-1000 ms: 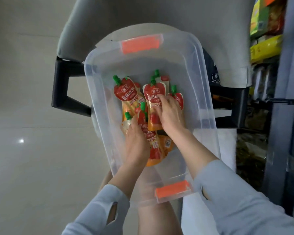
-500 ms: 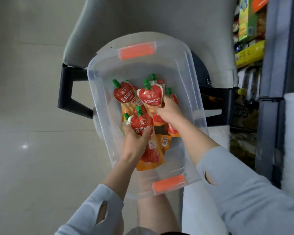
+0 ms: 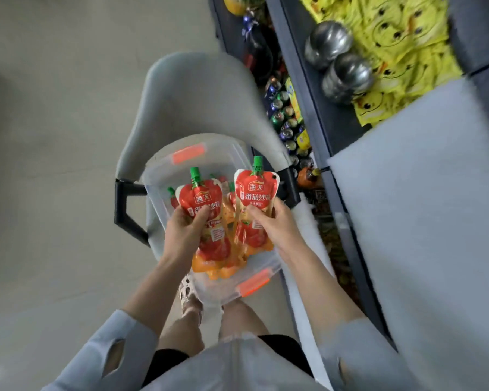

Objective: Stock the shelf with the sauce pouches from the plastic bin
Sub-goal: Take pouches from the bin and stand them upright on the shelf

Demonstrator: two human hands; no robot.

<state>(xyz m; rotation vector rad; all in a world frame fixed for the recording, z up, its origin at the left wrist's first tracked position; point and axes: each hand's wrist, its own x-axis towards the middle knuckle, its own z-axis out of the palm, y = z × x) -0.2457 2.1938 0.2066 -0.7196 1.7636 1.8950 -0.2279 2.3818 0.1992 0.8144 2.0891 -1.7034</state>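
From my feed, both forearms come in from six o'clock with the pale sleeves pushed back, and they converge over the plastic bin. The bin sits on the seat of a grey chair at the centre of the view.

The left hand is raised above the bin. Its fingers are clamped on the lower half of a sauce pouch, thumb across the front and the rest hidden behind. The right hand, at three o'clock of the left, grips a second sauce pouch the same way, its thumb lying across the printed face. Both pouches stand upright with their green caps pointing to twelve o'clock, and the right one is held a little higher. I cannot tell whether their lower edges touch.

More pouches lie in the bin beneath, showing at nine o'clock of the left-hand pouch.

The dark shelf runs from one to four o'clock and carries metal jars and yellow packets, with cans on a lower level.
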